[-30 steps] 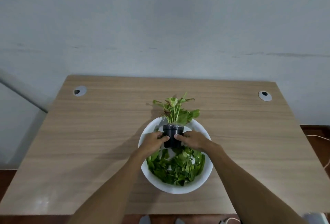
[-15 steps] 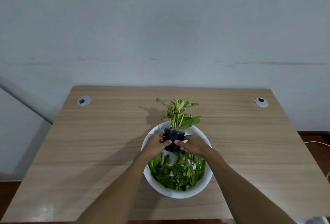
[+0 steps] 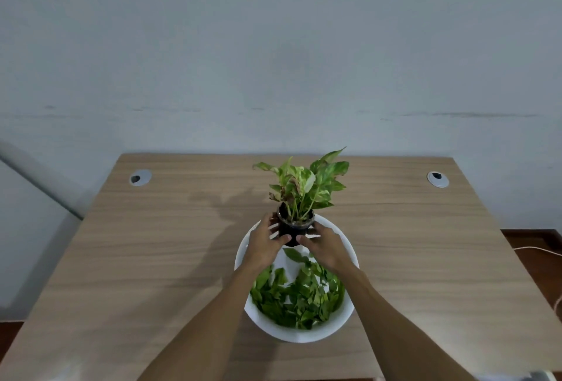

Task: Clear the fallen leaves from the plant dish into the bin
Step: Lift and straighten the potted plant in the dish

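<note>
A round white dish [image 3: 304, 335] sits on the wooden table [image 3: 152, 259], its near half covered with loose green leaves [image 3: 298, 298]. A small black pot [image 3: 293, 228] with a variegated green plant [image 3: 307, 183] is held above the far part of the dish. My left hand [image 3: 264, 243] grips the pot's left side and my right hand [image 3: 324, 245] grips its right side, thumbs on the front. No bin is in view.
Two round cable grommets [image 3: 140, 177] [image 3: 438, 179] are set in the table's far corners. A grey wall rises behind the table. A white cable [image 3: 535, 249] lies on the floor at the right.
Both hands have lifted the pot up out of the dish, so the plant stands higher and closer. A bare white patch of dish shows where the pot stood.
</note>
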Available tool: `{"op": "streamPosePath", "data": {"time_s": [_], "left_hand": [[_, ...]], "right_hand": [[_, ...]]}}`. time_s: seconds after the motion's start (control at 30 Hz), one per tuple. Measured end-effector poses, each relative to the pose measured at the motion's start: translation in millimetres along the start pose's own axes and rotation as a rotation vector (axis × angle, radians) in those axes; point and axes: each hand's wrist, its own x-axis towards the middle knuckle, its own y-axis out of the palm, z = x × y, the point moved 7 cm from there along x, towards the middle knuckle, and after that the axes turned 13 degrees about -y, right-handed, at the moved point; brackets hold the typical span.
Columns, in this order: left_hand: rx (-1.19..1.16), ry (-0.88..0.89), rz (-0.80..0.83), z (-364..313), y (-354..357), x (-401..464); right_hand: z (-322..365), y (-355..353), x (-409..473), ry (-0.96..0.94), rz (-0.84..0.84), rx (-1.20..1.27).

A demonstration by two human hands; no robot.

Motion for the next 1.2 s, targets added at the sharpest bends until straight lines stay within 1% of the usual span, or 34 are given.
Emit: {"op": "streamPosePath", "data": {"time_s": [0.13, 0.23, 0.4, 0.57, 0.7, 0.83, 1.03, 1.2], "left_hand": [[-0.073, 0.011, 0.021, 10, 8, 7], [-0.078, 0.014, 0.042, 20, 14, 15], [-0.124, -0.01, 0.052, 40, 16, 19], [-0.167, -0.048, 0.026, 54, 20, 9], [-0.151, -0.058, -0.001, 61, 20, -6], [-0.126, -0.061, 0.012, 59, 18, -16], [-0.086, -0.035, 0.034, 59, 17, -7], [-0.071, -0.032, 0.029, 55, 18, -3]], "right_hand": [[-18, 7, 5, 0.007, -0.037, -0.001], [-26, 12, 5, 0.002, -0.06, 0.014], [-37, 18, 2, -0.056, -0.064, -0.005], [-37, 20, -12, -0.054, -0.094, -0.094], [-33, 21, -23, -0.06, -0.098, -0.102], [-29, 20, -30, -0.067, -0.09, -0.109], [-29, 17, -28, -0.063, -0.082, -0.11], [-32, 18, -24, -0.076, -0.113, -0.149]]}}
